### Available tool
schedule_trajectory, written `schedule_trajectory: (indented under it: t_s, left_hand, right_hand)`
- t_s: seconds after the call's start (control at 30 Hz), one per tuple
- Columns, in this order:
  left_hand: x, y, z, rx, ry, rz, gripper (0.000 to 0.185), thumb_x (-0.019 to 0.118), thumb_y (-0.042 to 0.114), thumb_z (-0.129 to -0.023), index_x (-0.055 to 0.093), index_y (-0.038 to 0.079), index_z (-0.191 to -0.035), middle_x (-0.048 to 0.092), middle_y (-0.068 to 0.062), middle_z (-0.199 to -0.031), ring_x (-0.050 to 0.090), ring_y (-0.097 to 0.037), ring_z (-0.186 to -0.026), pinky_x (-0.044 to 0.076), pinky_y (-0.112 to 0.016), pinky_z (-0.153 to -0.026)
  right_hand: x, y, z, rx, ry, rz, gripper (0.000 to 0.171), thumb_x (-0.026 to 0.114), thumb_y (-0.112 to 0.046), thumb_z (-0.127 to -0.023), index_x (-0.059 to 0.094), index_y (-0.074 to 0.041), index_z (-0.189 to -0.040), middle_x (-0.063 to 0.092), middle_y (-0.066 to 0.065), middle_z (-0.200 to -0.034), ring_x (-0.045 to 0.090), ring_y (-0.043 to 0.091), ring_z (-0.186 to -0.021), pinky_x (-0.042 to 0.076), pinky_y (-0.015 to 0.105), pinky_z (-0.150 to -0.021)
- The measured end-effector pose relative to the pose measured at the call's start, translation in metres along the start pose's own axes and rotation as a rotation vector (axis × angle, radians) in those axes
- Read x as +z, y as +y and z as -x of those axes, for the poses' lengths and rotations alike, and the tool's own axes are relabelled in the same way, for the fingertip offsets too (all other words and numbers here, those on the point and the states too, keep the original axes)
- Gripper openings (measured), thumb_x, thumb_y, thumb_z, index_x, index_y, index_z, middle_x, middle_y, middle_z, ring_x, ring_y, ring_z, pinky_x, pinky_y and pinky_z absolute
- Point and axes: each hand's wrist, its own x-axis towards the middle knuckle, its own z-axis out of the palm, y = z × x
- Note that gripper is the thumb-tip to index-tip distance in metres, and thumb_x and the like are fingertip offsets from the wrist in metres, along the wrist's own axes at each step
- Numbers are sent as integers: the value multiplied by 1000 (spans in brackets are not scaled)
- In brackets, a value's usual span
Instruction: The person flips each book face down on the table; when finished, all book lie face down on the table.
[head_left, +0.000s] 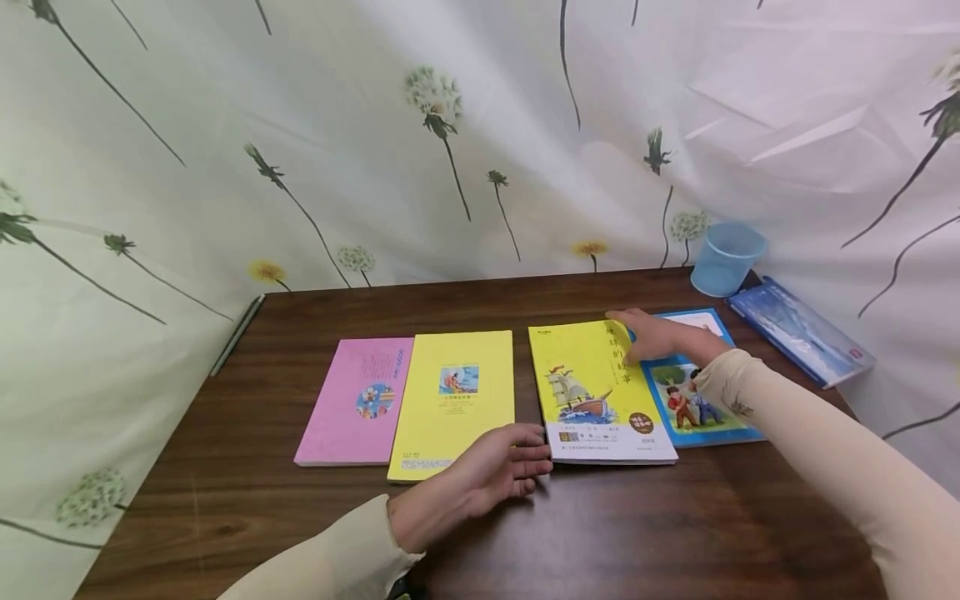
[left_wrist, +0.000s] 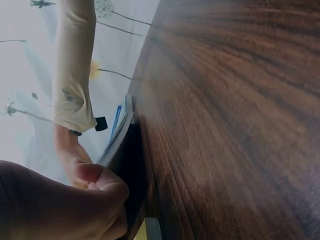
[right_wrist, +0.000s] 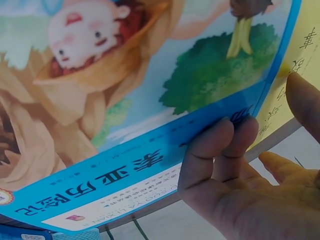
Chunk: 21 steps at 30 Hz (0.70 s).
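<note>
A yellow book (head_left: 573,358) with a sailing ship on its cover lies between my hands in the head view, its right side overlapping a blue-bordered picture book (head_left: 693,404). My right hand (head_left: 648,333) grips the ship book's top right part. In the right wrist view the thumb (right_wrist: 300,100) is on the yellow cover and other fingers bend at the blue-bordered book's edge. Fingers extended, my left hand (head_left: 491,471) is right at the ship book's lower left corner. The left wrist view shows that hand (left_wrist: 95,190) beside a dark shadowed strip under a book edge.
Left of the hands lie a plain yellow book (head_left: 472,425) and a pink book (head_left: 352,417) partly under it. A light blue cup (head_left: 723,262) and another blue book (head_left: 798,329) are at the back right. Dandelion-print cloth (head_left: 360,125) hangs behind the wooden table (head_left: 240,500).
</note>
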Motion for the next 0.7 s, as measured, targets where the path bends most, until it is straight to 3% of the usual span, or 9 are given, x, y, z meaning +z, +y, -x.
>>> schedule_trajectory:
  t_s: [0.17,0.33,0.47,0.7]
  left_hand:
    - [1,2,-6,26,-44,-14,53,54,17,-94,45,1,-144,59,-6,-106,57,-19,-88,45,-25,-70]
    - [4,7,-14,54,-77,-36,44,56,15,-93,53,1,-135,59,0,-94,55,-14,-79,44,-22,-65]
    - [6,8,-18,66,-57,-56,32,58,13,-91,56,4,-122,60,0,-90,57,-13,-79,45,-23,-65]
    - [13,8,-26,73,-18,-55,23,62,9,-88,48,9,-106,59,-4,-91,55,-18,-79,49,-26,-66]
  right_hand:
    - [0,-2,-1,-9,-6,12,88,66,-8,-88,13,-1,-159,13,33,-160,33,48,-137,37,60,-109]
    - [-1,-2,-2,2,-11,5,88,66,-8,-89,13,-1,-159,14,32,-160,33,48,-138,34,63,-112]
    - [-1,-1,-4,13,-11,12,88,66,-10,-89,13,-3,-160,14,31,-161,32,48,-140,32,65,-114]
    - [-1,2,-2,2,-2,8,89,67,-12,-89,13,-2,-159,14,32,-161,27,51,-143,30,66,-114]
